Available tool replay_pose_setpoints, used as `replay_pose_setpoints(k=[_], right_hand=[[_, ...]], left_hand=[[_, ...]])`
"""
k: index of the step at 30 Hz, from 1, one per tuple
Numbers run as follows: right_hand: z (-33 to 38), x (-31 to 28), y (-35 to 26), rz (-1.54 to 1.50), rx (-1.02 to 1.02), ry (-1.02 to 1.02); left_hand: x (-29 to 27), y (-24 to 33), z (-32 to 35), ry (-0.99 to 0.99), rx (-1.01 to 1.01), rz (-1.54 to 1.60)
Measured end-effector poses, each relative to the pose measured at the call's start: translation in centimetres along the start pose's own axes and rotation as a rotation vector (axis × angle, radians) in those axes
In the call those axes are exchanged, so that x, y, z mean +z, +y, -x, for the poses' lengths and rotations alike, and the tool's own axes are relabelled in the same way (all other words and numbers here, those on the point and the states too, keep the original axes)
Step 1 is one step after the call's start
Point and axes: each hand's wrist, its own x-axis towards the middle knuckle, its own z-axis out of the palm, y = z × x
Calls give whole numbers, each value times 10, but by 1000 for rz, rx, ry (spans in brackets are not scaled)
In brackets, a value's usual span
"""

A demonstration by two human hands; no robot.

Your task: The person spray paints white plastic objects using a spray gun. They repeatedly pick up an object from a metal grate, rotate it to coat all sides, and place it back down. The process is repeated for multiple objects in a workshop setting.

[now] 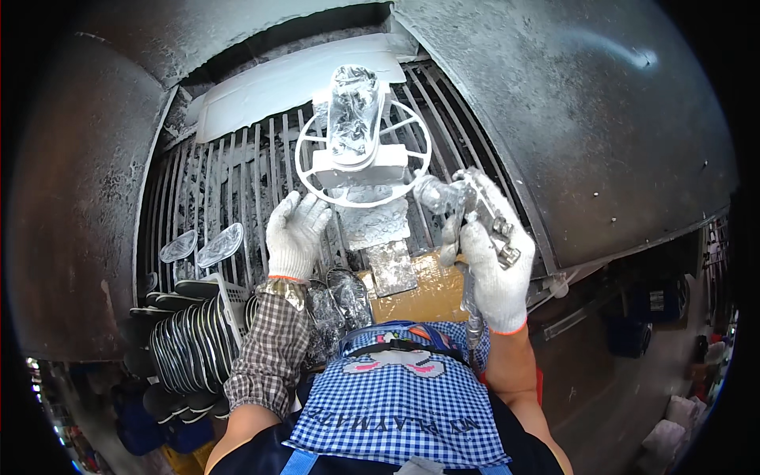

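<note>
In my right hand [500, 257], gloved in white, is a metal spray gun [467, 202], its nozzle end turned left toward the wheel. The fingers are closed around its body. My left hand [297, 233], in the same kind of white knit glove, holds nothing; its fingers are stretched forward, close to the near left part of the rim. The white spoked wheel [302, 176] lies flat around a block-like stand [380, 176]. On top of that stand rests a shoe-shaped piece [353, 119] with a shiny plastic-like cover and a white edge.
Metal bars form a grate [237, 182] beneath the stand, with two plastic-covered sole shapes [220, 245] at its left. A white crate [231, 309] holds several dark soles [186, 344]. Brown cardboard [423, 289] lies in front of me. Metal panels [602, 142] enclose both sides.
</note>
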Motion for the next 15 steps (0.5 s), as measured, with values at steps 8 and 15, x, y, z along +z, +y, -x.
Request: replay_pose_setpoints(k=[8,15], right_hand=[[-18,25,13,-49,83,-113],[-40,30,30,1,-8,-19]], left_hand=[[-13,-18,7,96,-74,-3],[-1,-28,19,70,-126,18]])
